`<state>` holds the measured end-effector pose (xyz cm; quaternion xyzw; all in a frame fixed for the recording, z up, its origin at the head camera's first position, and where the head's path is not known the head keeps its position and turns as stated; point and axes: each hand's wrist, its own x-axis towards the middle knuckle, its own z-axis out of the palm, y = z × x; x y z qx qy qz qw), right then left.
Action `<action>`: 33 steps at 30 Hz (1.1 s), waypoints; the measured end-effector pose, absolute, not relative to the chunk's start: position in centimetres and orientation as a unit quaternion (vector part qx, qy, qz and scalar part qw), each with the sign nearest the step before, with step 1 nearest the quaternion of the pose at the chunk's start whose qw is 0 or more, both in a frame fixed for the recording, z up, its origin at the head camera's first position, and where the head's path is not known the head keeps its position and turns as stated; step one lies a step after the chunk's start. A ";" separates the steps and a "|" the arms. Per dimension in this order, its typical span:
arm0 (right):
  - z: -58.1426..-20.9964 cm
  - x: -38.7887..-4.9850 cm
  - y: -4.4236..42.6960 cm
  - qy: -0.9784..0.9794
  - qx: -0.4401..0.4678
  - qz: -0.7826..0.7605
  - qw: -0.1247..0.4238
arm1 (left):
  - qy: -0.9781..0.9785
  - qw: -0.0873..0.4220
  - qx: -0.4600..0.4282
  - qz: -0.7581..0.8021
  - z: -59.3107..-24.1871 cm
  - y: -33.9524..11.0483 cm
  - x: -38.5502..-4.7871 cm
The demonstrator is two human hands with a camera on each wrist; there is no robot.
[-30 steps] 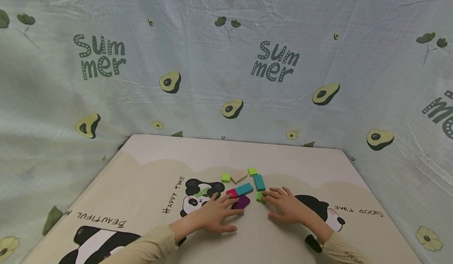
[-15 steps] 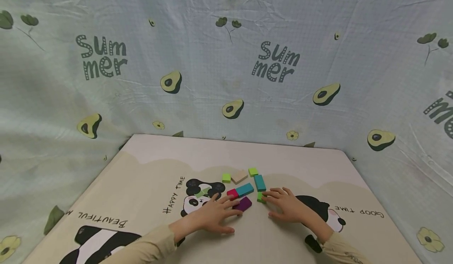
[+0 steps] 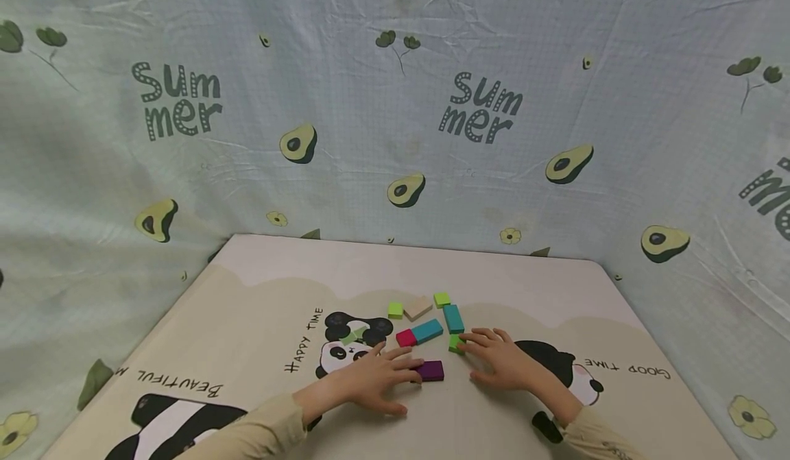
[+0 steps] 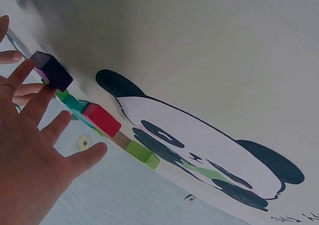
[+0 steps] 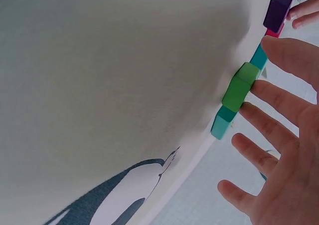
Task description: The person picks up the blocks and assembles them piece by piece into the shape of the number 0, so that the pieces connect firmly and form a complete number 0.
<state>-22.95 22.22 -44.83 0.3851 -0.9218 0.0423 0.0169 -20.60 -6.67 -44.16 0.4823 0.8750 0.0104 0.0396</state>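
My left hand [image 3: 374, 379] is spread over the table, its fingertips at a dark purple block [image 3: 431, 371]. In the left wrist view two fingers touch that purple block [image 4: 54, 71], and none curls round it. Farther right, my right hand [image 3: 501, 358] has its fingers spread, with fingertips against a green block [image 3: 455, 344]. The right wrist view shows the index and middle fingertips at the side of the green block [image 5: 238, 89]. Beyond the purple block, a red block [image 3: 405, 338] lies end to end with a blue block [image 3: 427, 331]. Another blue block [image 3: 453, 319] lies just past the green one.
Farther back are a lime block [image 3: 395, 310], a plain wooden block [image 3: 417, 308] and a second lime block [image 3: 441, 299]. The table [image 3: 518, 278] has a printed panda cover. A patterned cloth [image 3: 345, 90] hangs behind and at both sides.
The purple block has come nearer to me, away from the red and blue blocks, and turned to lie nearly crosswise. My left fingers have shifted slightly with it. My right hand has hardly moved.
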 end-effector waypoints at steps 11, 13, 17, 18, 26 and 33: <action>-45.2 -22.5 22.3 -0.921 0.387 0.047 0.028 | 0.877 0.033 0.478 -0.002 -44.4 -6.6 -20.6; -45.3 -22.4 22.3 -0.921 0.385 0.048 0.027 | 0.879 0.032 0.476 -0.004 -44.3 -6.5 -20.6; -45.3 -22.0 22.2 -0.925 0.377 0.046 0.015 | 0.881 0.031 0.473 -0.006 -44.3 -6.5 -20.7; -45.3 -21.9 22.1 -0.926 0.376 0.045 0.013 | 0.881 0.032 0.472 -0.005 -44.3 -6.5 -20.7; -44.7 -21.1 21.9 -0.927 0.372 0.044 -0.008 | 0.881 0.040 0.472 0.001 -44.4 -6.7 -20.9; -44.6 -20.7 22.0 -0.926 0.375 0.036 -0.025 | 0.877 0.051 0.478 0.005 -44.3 -6.7 -21.0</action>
